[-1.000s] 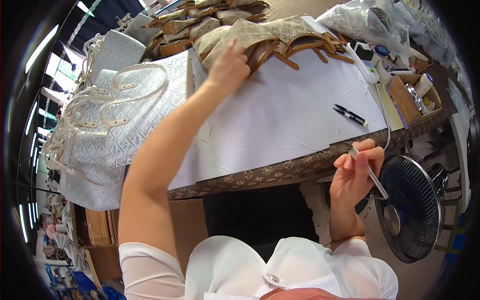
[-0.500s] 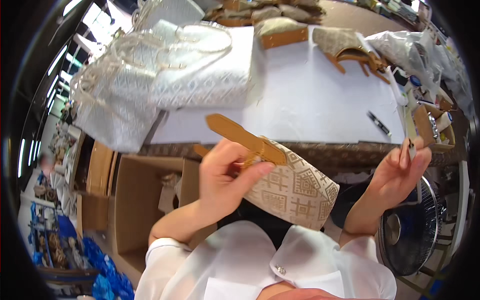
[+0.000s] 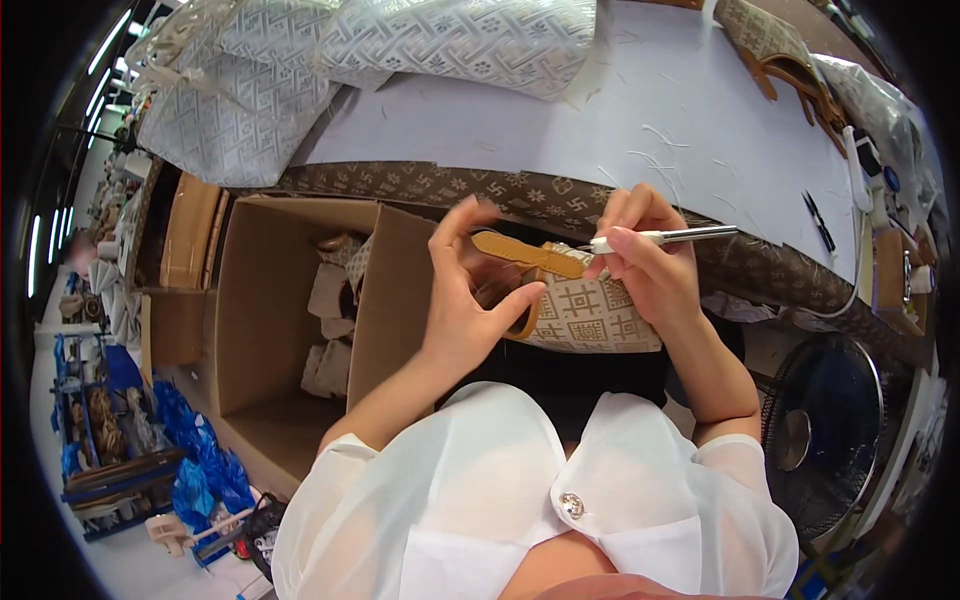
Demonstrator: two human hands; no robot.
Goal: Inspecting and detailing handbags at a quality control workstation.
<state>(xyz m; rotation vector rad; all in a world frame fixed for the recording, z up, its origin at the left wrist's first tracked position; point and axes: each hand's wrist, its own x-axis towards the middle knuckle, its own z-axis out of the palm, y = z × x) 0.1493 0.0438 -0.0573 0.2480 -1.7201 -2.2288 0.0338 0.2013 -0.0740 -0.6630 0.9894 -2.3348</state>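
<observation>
A small beige bag with a brown geometric pattern and tan leather trim is held in front of my body. My left hand grips its left edge, thumb on the near side; the upper fingers are blurred, and the others are partly behind the trim. A tan leather strap with a pointed end lies along the bag's top, pointing left. In my right hand is a pen-shaped tool with a white grip and silver shaft. Its thin tip is by the bag's top edge, close to the strap; contact is unclear.
Beyond my hands is a white-covered table with loose threads, a black pen and another beige bag. Silver patterned bags lie at far left. An open cardboard box stands left, a fan right.
My right hand has moved left from the side to the bag's top edge. The bag has turned more level, and the view has tilted downward.
</observation>
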